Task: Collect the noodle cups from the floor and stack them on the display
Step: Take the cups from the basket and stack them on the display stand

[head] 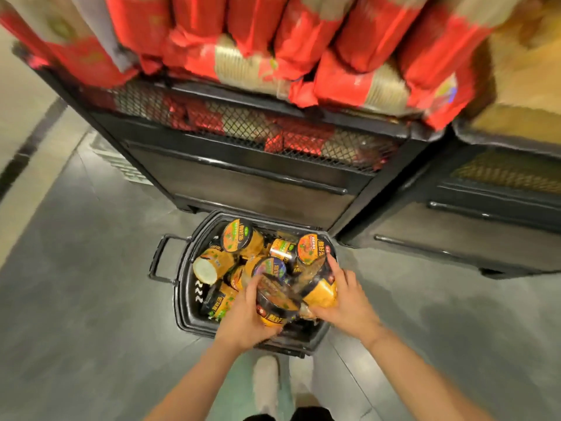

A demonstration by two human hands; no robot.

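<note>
Gripping hands lifted noodle cups from a basket.
Left hand point(243, 320) clutched one yellow black-lidded noodle cup point(274, 302); right hand point(346, 299) clasped another point(318, 288) (blurred) over the black plastic basket point(185, 287).

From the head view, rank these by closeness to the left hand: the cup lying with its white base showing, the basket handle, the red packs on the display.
1. Cup with white base: in the basket, just up-left of the left hand.
2. Basket handle: on the basket's left side, further out.
3. Red packs: up on the display, farthest.
</note>
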